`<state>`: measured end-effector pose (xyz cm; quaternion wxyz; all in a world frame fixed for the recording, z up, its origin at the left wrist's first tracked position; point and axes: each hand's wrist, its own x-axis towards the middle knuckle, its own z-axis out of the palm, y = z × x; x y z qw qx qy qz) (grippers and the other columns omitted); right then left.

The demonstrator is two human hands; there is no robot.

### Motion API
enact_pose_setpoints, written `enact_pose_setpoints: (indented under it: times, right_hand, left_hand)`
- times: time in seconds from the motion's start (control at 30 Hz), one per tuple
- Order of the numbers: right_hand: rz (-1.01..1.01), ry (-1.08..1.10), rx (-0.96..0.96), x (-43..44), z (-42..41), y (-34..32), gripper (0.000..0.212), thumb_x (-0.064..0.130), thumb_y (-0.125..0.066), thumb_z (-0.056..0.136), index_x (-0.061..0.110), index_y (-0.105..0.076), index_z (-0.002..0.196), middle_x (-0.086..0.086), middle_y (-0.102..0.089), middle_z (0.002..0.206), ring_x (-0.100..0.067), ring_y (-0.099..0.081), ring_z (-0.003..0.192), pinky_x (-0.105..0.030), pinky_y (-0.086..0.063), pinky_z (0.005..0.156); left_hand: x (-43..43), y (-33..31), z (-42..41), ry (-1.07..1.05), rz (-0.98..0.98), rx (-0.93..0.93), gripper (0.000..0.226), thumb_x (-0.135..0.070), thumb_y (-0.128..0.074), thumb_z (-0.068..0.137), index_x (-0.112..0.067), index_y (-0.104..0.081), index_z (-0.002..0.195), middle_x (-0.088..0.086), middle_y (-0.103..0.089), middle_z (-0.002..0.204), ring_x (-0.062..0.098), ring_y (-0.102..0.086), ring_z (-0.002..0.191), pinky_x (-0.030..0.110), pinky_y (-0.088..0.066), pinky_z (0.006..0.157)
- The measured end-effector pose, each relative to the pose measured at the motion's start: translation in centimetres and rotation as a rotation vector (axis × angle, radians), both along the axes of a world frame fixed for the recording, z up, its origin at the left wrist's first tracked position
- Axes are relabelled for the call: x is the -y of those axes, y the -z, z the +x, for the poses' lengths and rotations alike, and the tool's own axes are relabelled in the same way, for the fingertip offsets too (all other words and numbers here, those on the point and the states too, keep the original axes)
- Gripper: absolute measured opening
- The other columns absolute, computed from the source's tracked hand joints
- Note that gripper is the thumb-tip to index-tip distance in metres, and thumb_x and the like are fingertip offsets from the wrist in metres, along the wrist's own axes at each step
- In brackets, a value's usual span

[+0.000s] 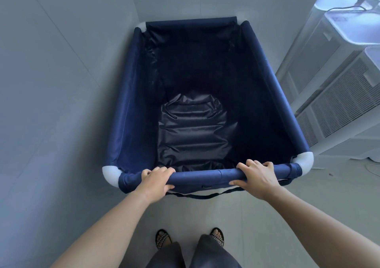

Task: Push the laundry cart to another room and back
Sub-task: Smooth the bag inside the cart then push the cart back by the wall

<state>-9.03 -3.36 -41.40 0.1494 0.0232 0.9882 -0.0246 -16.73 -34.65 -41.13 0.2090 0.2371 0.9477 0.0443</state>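
Pale floor, white vented units right, left hand and right hand, each grip clasping laundry cart

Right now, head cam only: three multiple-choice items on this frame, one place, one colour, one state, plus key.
1. The white louvred units stand where relative to the laundry cart?
A) on the person's left
B) on the person's right
C) inside it

2. The cart's fabric is:
A) navy blue
B) red
C) yellow

3. The left hand and right hand are both:
A) hanging free
B) reaching into the cart
C) gripping the near rail

Key: 1 B, the units line the right edge of the view beside the cart. 2 A, walls and rail sleeves are dark blue. 3 C, the fingers of both hands curl over the rail.
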Motion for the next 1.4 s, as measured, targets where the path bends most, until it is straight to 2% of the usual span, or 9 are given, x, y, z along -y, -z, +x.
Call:
enact_pose_setpoints:
  times: [0.13,0.43,0.7,0.83,0.93,1.03,1.13,1.27,1.4]
  right_hand:
    - [-0.027,0.029,-0.002,3.1,-0.4,0.2,0.050,0.079,-0.036,0.076,0.035,-0.048,0.096,0.011,-0.044,0.083,-0.014,-0.042,0.080,-0.036,-0.024,0.075]
    - [-0.113,0.061,0.027,9.5,-2.1,0.0,0.054,0.079,-0.034,0.076,0.035,-0.051,0.101,0.012,-0.046,0.085,-0.012,-0.043,0.081,-0.035,-0.031,0.074]
    - [-0.134,0.082,0.059,9.8,-2.3,-0.2,0.052,0.075,-0.035,0.080,0.036,-0.050,0.110,0.013,-0.047,0.092,-0.013,-0.047,0.090,-0.034,-0.029,0.078]
    - [-0.223,0.096,0.077,8.8,-2.1,-0.5,0.049,0.070,-0.030,0.086,0.034,-0.052,0.112,0.014,-0.053,0.099,-0.010,-0.050,0.092,-0.033,-0.033,0.084]
    - [-0.223,0.130,0.044,8.7,-2.3,-0.5,0.046,0.064,-0.027,0.090,0.032,-0.055,0.109,0.012,-0.053,0.099,-0.013,-0.050,0.095,-0.032,-0.033,0.082]
    - [-0.247,0.115,0.027,10.5,-3.4,-0.2,0.046,0.062,-0.025,0.092,0.031,-0.056,0.106,0.010,-0.054,0.099,-0.015,-0.051,0.096,-0.033,-0.034,0.078]
    - [-0.246,0.106,0.001,12.4,-4.4,0.3,0.050,0.063,-0.022,0.091,0.029,-0.059,0.097,0.007,-0.056,0.094,-0.017,-0.053,0.091,-0.033,-0.036,0.070]
    - [-0.102,0.140,-0.101,12.9,-4.6,1.0,0.056,0.065,-0.020,0.090,0.028,-0.061,0.085,0.008,-0.058,0.082,-0.015,-0.055,0.080,-0.030,-0.034,0.059]
    - [-0.056,0.145,-0.181,13.3,-4.3,1.7,0.049,0.059,-0.033,0.091,0.024,-0.062,0.073,0.007,-0.059,0.070,-0.016,-0.056,0.068,-0.029,-0.032,0.052]
  left_hand:
    - [2.7,-0.3,-1.5,0.017,-0.020,0.000,0.031,-0.036,-0.050,0.093,-0.031,-0.043,0.123,-0.010,-0.054,0.115,0.014,-0.045,0.111,0.032,-0.026,0.093]
    - [8.3,-1.3,-5.0,0.023,-0.047,0.005,0.027,-0.034,-0.053,0.092,-0.030,-0.046,0.118,-0.011,-0.056,0.113,0.014,-0.048,0.111,0.033,-0.028,0.098]
    - [8.9,-0.9,-5.4,0.036,-0.020,-0.022,0.027,-0.037,-0.053,0.091,-0.031,-0.046,0.116,-0.013,-0.056,0.114,0.013,-0.048,0.109,0.033,-0.027,0.098]
    - [9.0,-0.7,-5.2,0.044,0.008,-0.025,0.041,-0.052,-0.051,0.088,-0.032,-0.044,0.123,-0.014,-0.054,0.118,0.012,-0.048,0.113,0.033,-0.027,0.102]
    - [9.0,-0.5,-5.1,0.043,0.073,-0.045,0.048,-0.060,-0.039,0.089,-0.035,-0.043,0.130,-0.016,-0.051,0.124,0.010,-0.046,0.119,0.033,-0.027,0.104]
    - [8.5,-0.2,-5.5,0.034,0.084,-0.083,0.041,-0.054,-0.030,0.094,-0.039,-0.045,0.130,-0.017,-0.050,0.126,0.009,-0.047,0.118,0.032,-0.030,0.100]
    - [8.4,0.2,-6.2,0.089,0.030,-0.094,0.042,-0.054,-0.024,0.095,-0.035,-0.050,0.122,-0.014,-0.055,0.118,0.010,-0.051,0.107,0.031,-0.036,0.093]
    - [9.5,0.3,-7.8,0.150,0.002,-0.122,0.073,-0.065,0.001,0.079,-0.028,-0.057,0.105,-0.011,-0.057,0.101,0.012,-0.052,0.094,0.029,-0.041,0.083]
    - [9.9,0.8,-8.4,0.165,0.023,-0.141,0.076,-0.064,0.004,0.074,-0.023,-0.058,0.089,-0.009,-0.056,0.086,0.013,-0.050,0.082,0.028,-0.036,0.061]
